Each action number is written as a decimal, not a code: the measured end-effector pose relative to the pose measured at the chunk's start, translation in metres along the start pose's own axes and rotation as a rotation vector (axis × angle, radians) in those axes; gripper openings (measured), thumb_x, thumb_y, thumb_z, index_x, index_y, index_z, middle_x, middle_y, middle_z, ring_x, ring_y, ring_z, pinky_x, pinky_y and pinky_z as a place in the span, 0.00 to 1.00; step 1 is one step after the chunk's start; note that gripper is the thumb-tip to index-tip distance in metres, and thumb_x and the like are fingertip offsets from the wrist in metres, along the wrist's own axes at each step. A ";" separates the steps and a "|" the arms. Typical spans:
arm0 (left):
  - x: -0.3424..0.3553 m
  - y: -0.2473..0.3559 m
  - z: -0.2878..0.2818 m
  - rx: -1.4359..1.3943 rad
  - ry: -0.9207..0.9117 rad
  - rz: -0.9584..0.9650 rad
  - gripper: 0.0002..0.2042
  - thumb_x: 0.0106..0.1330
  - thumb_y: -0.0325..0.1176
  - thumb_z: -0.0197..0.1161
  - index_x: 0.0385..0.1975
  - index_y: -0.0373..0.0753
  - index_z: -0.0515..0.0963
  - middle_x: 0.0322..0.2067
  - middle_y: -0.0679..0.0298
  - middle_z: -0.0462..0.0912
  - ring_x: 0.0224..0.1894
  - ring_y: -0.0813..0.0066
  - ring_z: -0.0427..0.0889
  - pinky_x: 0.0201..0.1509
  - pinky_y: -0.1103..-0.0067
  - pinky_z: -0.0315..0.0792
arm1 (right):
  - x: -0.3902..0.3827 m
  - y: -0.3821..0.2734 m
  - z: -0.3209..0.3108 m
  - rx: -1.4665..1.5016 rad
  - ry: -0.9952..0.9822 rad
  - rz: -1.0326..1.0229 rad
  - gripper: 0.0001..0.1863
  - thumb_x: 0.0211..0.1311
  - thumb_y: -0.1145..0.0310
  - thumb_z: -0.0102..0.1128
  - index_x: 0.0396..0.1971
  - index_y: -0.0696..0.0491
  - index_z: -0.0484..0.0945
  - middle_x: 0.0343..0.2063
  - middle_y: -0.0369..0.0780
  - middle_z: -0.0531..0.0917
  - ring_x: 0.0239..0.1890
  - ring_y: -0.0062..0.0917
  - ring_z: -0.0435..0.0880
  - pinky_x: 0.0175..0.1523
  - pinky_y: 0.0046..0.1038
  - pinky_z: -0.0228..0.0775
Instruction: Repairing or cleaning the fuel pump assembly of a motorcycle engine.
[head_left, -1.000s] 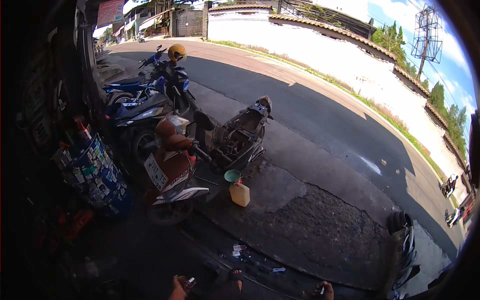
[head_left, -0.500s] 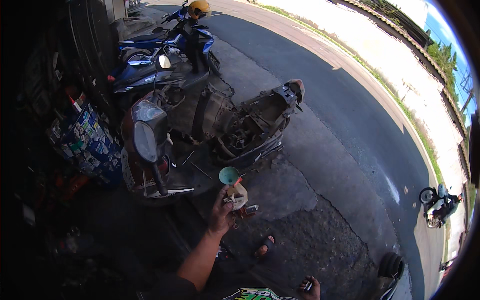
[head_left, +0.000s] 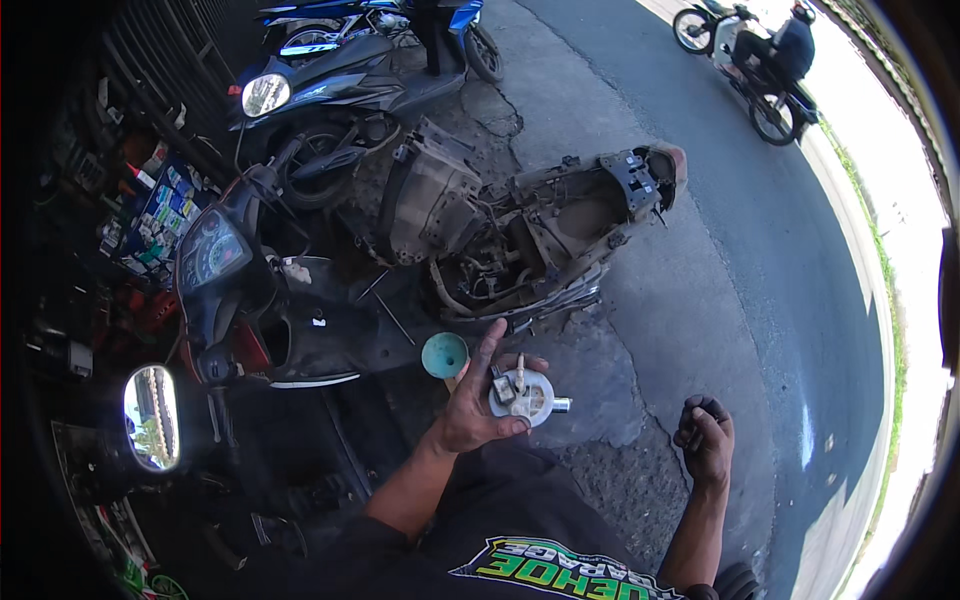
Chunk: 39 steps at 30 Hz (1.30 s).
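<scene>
Grey road (head_left: 770,240) sweeps along to the right of the stripped scooter (head_left: 560,240), and up beyond that scooter, on its right, we have a rider (head_left: 792,52) astride a white motorbike (head_left: 725,42). Over on its left, a second scooter (head_left: 215,255), dashboard on show, and past its far side, up to the left, a blue motorbike (head_left: 350,16). Now to the hands! Left hand (head_left: 468,408) is out on the near side of the stripped scooter, gripping a round white part (head_left: 541,400) with a metal pipe (head_left: 562,405) poking out to the right. Thumb at the lower edge, index finger stretched toward the stripped scooter: a good hold, that. Also on the stripped scooter's near side, a green funnel (head_left: 443,354), and off its near left corner a thin metal rod (head_left: 395,319). And the right hand (head_left: 707,440)? Up it is, to the right of the stripped scooter and nearer the wearer, fingers curled in tight; whether they close on something small, I cannot tell.
</scene>
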<state>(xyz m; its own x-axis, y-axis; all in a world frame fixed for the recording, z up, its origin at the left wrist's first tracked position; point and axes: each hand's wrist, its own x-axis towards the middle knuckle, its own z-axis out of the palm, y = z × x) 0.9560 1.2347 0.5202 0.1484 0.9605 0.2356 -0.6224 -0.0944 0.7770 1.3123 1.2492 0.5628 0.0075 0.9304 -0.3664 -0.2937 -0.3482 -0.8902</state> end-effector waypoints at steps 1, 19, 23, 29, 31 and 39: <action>0.024 -0.011 -0.006 -0.021 -0.024 -0.012 0.58 0.52 0.23 0.74 0.75 0.46 0.35 0.60 0.48 0.70 0.54 0.69 0.79 0.58 0.74 0.75 | 0.020 0.000 0.012 0.002 -0.051 0.010 0.09 0.61 0.71 0.63 0.39 0.59 0.78 0.26 0.35 0.78 0.20 0.16 0.72 0.25 0.21 0.65; 0.281 -0.087 -0.128 -0.572 0.642 -0.611 0.25 0.78 0.48 0.41 0.65 0.36 0.65 0.52 0.47 0.77 0.53 0.56 0.81 0.57 0.63 0.78 | 0.358 -0.017 0.155 -0.378 -0.477 0.587 0.19 0.63 0.68 0.66 0.50 0.61 0.78 0.37 0.40 0.85 0.37 0.21 0.82 0.44 0.24 0.75; 0.295 -0.104 -0.146 -0.481 0.789 -0.480 0.25 0.76 0.46 0.46 0.65 0.35 0.64 0.54 0.50 0.77 0.55 0.56 0.80 0.58 0.62 0.77 | 0.412 0.005 0.166 -0.022 -0.428 0.924 0.16 0.63 0.68 0.67 0.47 0.58 0.78 0.34 0.38 0.84 0.26 0.14 0.75 0.31 0.19 0.68; 0.309 -0.164 -0.142 -0.818 1.032 -0.115 0.27 0.72 0.50 0.50 0.65 0.38 0.64 0.60 0.54 0.72 0.63 0.57 0.72 0.65 0.61 0.70 | 0.440 0.049 0.169 0.276 -0.359 1.043 0.18 0.62 0.67 0.67 0.50 0.54 0.74 0.32 0.37 0.80 0.23 0.18 0.73 0.28 0.22 0.67; 0.310 -0.180 -0.142 -0.720 1.145 -0.134 0.27 0.71 0.48 0.53 0.65 0.39 0.64 0.60 0.55 0.72 0.62 0.59 0.73 0.64 0.64 0.71 | 0.442 0.059 0.175 0.314 -0.323 1.081 0.17 0.63 0.67 0.67 0.49 0.53 0.74 0.33 0.37 0.80 0.23 0.18 0.73 0.28 0.22 0.67; 0.315 -0.195 -0.176 -0.469 1.057 -0.281 0.33 0.73 0.54 0.48 0.72 0.42 0.53 0.54 0.56 0.75 0.54 0.65 0.79 0.58 0.71 0.75 | 0.435 0.087 0.182 0.336 -0.214 1.128 0.14 0.65 0.67 0.63 0.48 0.49 0.74 0.35 0.37 0.80 0.24 0.19 0.72 0.27 0.22 0.67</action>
<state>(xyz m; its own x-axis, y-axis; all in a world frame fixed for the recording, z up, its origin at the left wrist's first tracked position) 0.9893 1.6016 0.3399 -0.2461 0.6931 -0.6776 -0.9222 0.0476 0.3837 1.1164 1.6449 0.3753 -0.5652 0.1311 -0.8145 -0.2680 -0.9629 0.0309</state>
